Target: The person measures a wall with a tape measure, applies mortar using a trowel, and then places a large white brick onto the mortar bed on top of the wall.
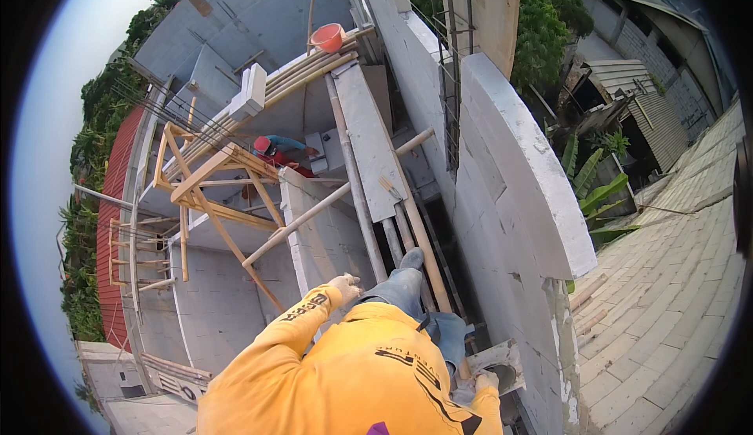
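Observation:
My left hand (345,288), pale and apparently gloved, is curled closed beside my left knee, with nothing visible in it. At the lower right my right hand (485,382) is closed on a mortar-smeared scoop-like tool (502,359), close against the block wall (514,223); my body hides part of the grip. My shod foot (412,258) rests on the poles of a narrow scaffold. A long grey plank (361,133) lies ahead of it, with a small comb-like tool (390,188) on its near end.
Bamboo poles (427,254) flank a deep gap along the wall. Left are a timber frame (212,176), lower block partitions and a pole (298,223) crossing diagonally. A person in a red cap (263,145) works below. A red bucket (328,37) sits ahead; a tiled roof (667,294) slopes right.

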The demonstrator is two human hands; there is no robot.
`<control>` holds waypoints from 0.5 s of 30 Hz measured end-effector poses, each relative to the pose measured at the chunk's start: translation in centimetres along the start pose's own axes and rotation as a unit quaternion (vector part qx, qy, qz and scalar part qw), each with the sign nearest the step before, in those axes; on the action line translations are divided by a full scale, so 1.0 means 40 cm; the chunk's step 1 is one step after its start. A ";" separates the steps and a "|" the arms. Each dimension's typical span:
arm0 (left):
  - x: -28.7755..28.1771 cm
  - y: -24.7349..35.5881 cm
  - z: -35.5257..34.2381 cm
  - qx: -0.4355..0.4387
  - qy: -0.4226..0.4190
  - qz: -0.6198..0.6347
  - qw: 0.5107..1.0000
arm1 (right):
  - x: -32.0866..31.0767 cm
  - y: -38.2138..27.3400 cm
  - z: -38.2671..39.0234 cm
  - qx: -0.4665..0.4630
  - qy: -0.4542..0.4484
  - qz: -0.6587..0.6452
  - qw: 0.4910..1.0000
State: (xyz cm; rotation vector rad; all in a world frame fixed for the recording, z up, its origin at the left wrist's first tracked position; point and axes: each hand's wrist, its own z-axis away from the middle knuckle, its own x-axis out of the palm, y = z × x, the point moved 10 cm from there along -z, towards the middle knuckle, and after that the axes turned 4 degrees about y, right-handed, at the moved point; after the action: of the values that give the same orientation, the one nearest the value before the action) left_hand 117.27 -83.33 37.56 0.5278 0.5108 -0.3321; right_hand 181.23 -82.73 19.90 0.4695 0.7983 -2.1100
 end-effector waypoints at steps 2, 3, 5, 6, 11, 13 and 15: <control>-0.010 0.026 -0.011 -0.027 -0.004 -0.005 1.000 | -0.074 -0.083 -0.001 0.101 0.021 -0.068 0.992; 0.005 -0.031 0.005 -0.043 0.000 0.005 0.999 | -0.129 -0.192 0.038 0.155 0.011 -0.100 0.983; 0.022 -0.095 -0.040 -0.041 -0.010 0.000 0.999 | -0.217 -0.357 0.061 0.180 0.023 -0.106 0.978; 0.022 -0.141 -0.056 -0.033 0.006 -0.044 0.998 | -0.243 -0.419 0.034 0.150 0.023 -0.076 0.985; -0.135 -0.209 -0.087 -0.101 0.087 0.078 0.988 | -0.316 -0.713 -0.152 -0.087 0.029 0.185 0.978; -0.206 -0.254 -0.116 -0.131 0.123 0.128 0.975 | -0.304 -0.833 -0.217 -0.052 -0.015 0.081 0.995; -0.309 -0.240 -0.120 -0.163 0.116 0.164 0.966 | -0.299 -1.031 -0.223 -0.097 0.009 0.079 0.992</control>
State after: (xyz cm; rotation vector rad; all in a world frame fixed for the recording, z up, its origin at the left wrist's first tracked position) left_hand 101.22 -86.41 36.91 0.3224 0.6793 0.1333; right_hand 155.96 -50.58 35.79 0.4326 0.9346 -1.8643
